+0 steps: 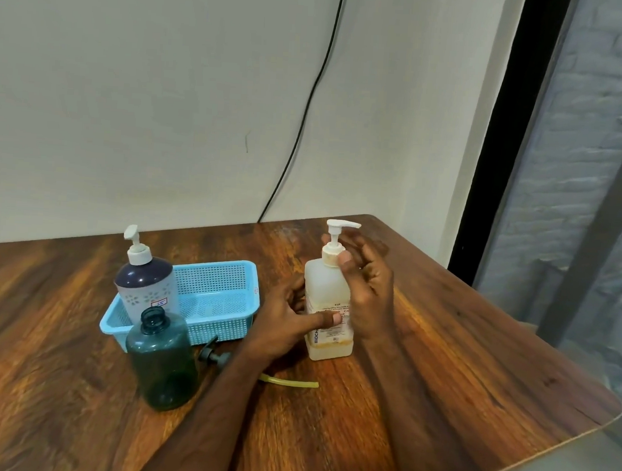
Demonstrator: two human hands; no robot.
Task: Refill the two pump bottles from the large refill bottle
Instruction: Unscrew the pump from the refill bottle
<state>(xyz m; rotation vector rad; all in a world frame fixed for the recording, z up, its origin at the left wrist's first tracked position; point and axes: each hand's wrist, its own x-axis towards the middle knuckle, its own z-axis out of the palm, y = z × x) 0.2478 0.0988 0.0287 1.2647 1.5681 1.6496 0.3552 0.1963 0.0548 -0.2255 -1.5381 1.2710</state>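
Note:
A translucent white pump bottle (pixel 326 291) with a little orange liquid at its bottom stands upright on the wooden table (pixel 459 353). My left hand (pixel 289 325) grips its body, thumb across the label. My right hand (pixel 367 275) pinches the white pump collar (pixel 332 256) at the neck. A dark green bottle (pixel 163 364) stands open at the left front, its grey pump head (pixel 215 355) and yellowish tube (pixel 289 381) lying on the table beside it. A bottle with a dark top and white pump (pixel 144 279) stands in the blue basket.
The light blue perforated basket (pixel 222 295) sits behind the green bottle. A black cable (pixel 301 125) runs down the wall to the table's back edge. The table's right edge and corner lie close to the right, with a glass pane beyond.

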